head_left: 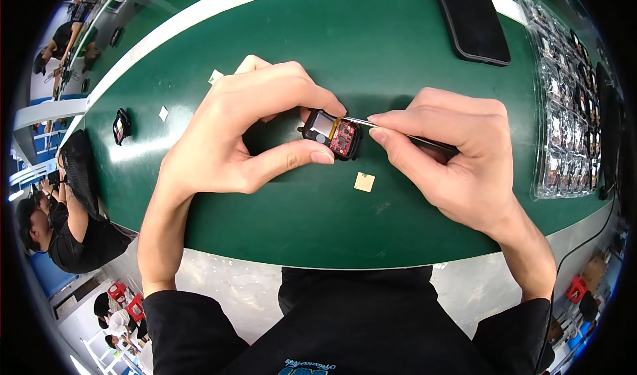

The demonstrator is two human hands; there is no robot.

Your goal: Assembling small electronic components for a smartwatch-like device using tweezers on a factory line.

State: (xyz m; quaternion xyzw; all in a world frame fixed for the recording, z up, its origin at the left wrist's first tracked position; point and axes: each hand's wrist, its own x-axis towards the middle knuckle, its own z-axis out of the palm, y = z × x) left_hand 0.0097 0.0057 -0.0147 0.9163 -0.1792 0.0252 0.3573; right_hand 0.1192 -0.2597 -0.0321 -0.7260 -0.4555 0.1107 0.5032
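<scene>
Between the thumb and fingers of my left hand (pixel 249 126) is a small black device housing (pixel 334 135), its inside facing up. A red circuit board, a silvery rectangular part and a round grey part show in it. My right hand (pixel 448 153) pinches slim metal tweezers (pixel 361 122), whose tip touches or hovers at the upper edge of the housing; which of the two, I cannot tell. Just below the housing, a pale yellow square of paper (pixel 364 182) lies on the green table (pixel 298 222).
Another small black device (pixel 121 127) and a white paper bit (pixel 164 114) lie at left. Clear plastic trays (pixel 564 110) filled with several devices stand at right. A black flat slab (pixel 471 23) lies at the far edge. A person (pixel 73 229) sits at left.
</scene>
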